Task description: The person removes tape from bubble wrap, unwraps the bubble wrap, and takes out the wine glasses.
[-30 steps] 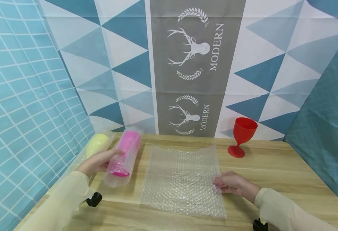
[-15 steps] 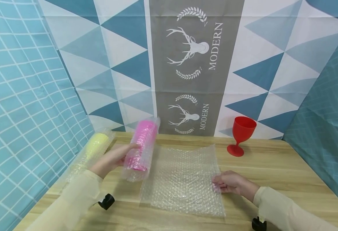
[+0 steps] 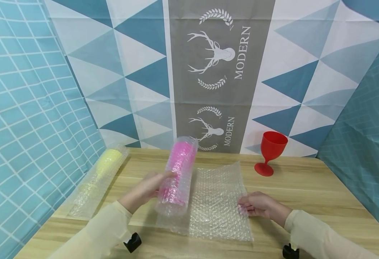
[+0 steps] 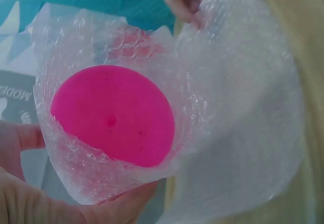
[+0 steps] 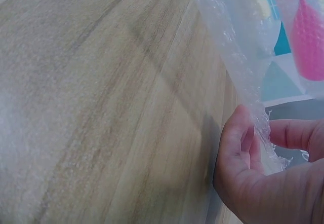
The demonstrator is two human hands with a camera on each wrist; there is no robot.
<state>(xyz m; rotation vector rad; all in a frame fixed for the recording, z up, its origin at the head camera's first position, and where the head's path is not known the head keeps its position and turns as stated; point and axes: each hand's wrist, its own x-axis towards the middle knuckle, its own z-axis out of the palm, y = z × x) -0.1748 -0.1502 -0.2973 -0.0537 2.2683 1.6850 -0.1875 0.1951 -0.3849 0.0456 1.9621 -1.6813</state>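
Observation:
In the head view my left hand [image 3: 148, 187] grips a pink object [image 3: 180, 163] rolled in bubble wrap, tilted over the left part of a flat bubble wrap sheet [image 3: 220, 201]. The left wrist view shows the object's round pink end [image 4: 114, 115] inside the wrap, with fingers and thumb around it. My right hand [image 3: 262, 205] pinches the sheet's right edge; in the right wrist view the thumb and fingers of this hand [image 5: 273, 168] hold the bubble wrap [image 5: 228, 36] between them.
A red goblet [image 3: 273, 145] stands upright at the back right of the wooden table [image 3: 319, 190]. A yellow object in bubble wrap [image 3: 106, 163] lies at the left, beside the blue-tiled curtain [image 3: 30, 118]. A patterned cloth [image 3: 144, 68] hangs behind the table.
My left hand has carried the wrapped pink object rightward from beside the yellow one to over the sheet's left part. My right hand keeps its place at the sheet's edge.

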